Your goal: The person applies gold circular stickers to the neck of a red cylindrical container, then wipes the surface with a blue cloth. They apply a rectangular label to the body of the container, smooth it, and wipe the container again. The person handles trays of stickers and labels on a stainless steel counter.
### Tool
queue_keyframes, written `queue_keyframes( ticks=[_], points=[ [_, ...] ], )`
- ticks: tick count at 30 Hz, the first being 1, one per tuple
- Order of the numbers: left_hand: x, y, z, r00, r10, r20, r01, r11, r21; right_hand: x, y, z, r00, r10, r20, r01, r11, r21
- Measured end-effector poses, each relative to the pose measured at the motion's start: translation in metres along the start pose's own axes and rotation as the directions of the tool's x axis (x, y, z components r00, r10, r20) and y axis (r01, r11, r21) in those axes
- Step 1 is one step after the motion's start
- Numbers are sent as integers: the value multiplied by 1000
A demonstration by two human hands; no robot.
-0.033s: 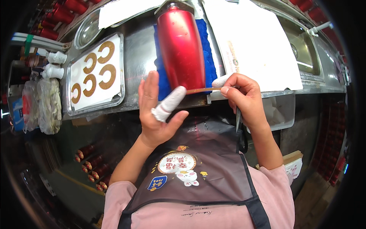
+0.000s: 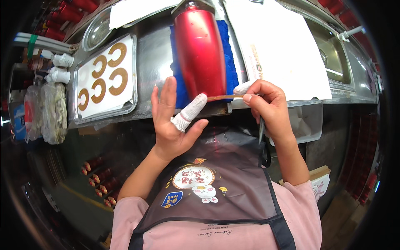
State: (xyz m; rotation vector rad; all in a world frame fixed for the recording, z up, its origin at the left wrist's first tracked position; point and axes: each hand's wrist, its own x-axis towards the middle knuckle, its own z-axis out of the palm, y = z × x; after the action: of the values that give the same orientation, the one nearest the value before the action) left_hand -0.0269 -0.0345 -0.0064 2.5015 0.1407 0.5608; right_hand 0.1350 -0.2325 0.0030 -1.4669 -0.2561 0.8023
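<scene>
A thin amber-gold strip (image 2: 225, 97) spans the gap between my hands. My right hand (image 2: 268, 102) pinches one end between thumb and fingers; a white cover sits on its index finger. A slim grey metal tool (image 2: 261, 130) hangs below that palm, its upper part hidden. My left hand (image 2: 173, 118) is open with fingers spread, and its white-covered index fingertip meets the strip's other end. Just beyond lies a glossy red bottle (image 2: 201, 52) on a blue cloth (image 2: 179, 83), its dark neck pointing away from me.
To the left, a metal tray (image 2: 134, 79) holds white paper with several gold C-shaped pieces (image 2: 118, 81). White sheets (image 2: 287, 54) cover the bench at right, beside a sink (image 2: 329, 54). A pale plastic bin (image 2: 308, 125) stands below the bench edge. Several red bottles (image 2: 100, 181) are at lower left.
</scene>
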Motion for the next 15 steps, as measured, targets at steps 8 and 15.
queue_keyframes(
  ticks=[8,15],
  points=[
    [-10,-7,-2,1000,-1,8,1,996,84,-1,-5,-3,999,42,26,-42,999,3],
    [-2,-6,-14,991,101,83,-114,979,172,-6,-9,-5,1000,-6,6,6,999,-43]
  ],
)
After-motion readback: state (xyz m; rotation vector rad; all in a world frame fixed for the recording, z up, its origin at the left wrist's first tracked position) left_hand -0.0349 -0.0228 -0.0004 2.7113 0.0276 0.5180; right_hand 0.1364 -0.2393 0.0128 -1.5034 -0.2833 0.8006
